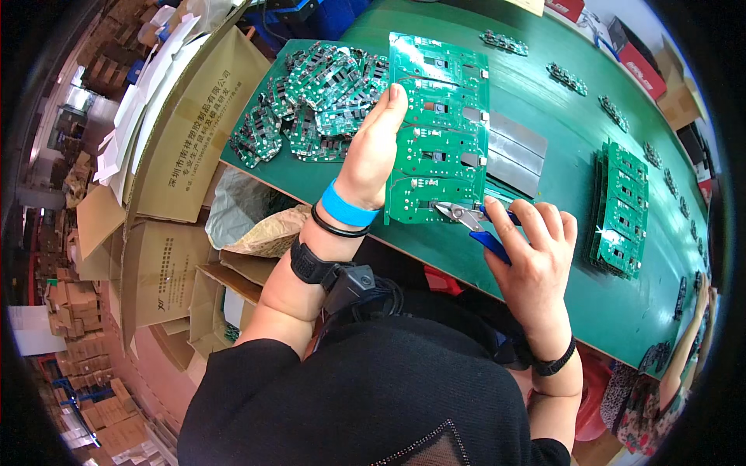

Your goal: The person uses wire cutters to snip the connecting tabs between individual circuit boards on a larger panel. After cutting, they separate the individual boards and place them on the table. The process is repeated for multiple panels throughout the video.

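Observation:
A panel of joined green circuit boards [435,140] is held up along its left edge by my left hand [371,151], with the thumb side uppermost and some fingers out of sight. In my right hand [536,248] is a pair of cutting pliers [491,242] with blue handles. Their parted jaws touch or hover just over the lowest board of the panel. Left of the panel, a heap of small circuit boards [334,85] lies on the green table [559,116]. Over on the right stands a stack of more panels [625,210].
A flat grey piece [517,151] lies beside the panel. Small board groups [567,78] line the table's far side. Open cardboard boxes [183,155] stand at the left, with a plastic bag [241,206] by the table edge. Another person [645,396] works at the far right.

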`<state>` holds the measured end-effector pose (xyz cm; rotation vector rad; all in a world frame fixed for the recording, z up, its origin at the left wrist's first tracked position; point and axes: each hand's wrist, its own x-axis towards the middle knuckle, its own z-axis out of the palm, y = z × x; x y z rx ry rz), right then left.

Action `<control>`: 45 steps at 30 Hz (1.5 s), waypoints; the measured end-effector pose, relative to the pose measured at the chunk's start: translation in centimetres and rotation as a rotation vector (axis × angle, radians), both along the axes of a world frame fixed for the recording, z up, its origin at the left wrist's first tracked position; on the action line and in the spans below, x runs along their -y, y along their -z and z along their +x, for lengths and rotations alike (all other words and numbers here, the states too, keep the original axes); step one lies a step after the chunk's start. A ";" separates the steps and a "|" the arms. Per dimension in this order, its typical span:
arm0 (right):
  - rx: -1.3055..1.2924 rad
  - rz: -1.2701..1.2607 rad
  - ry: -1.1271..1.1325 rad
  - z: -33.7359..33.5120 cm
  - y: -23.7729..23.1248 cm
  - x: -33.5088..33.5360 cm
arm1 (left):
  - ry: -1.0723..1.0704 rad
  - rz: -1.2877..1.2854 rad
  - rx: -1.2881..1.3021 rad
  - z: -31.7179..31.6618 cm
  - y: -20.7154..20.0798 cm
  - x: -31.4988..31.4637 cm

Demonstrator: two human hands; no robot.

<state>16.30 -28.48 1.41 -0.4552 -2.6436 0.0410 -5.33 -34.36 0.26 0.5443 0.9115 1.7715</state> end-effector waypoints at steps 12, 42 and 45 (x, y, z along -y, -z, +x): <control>-0.238 -0.148 0.216 1.6 0.7 -2.7 | 0.327 0.103 0.539 -0.4 2.0 2.3; -0.105 -0.508 0.191 4.2 1.7 -1.9 | 0.592 0.072 0.683 4.0 2.4 2.3; -0.270 -0.644 0.018 2.4 1.5 -2.3 | 0.665 0.151 0.835 4.6 3.5 2.0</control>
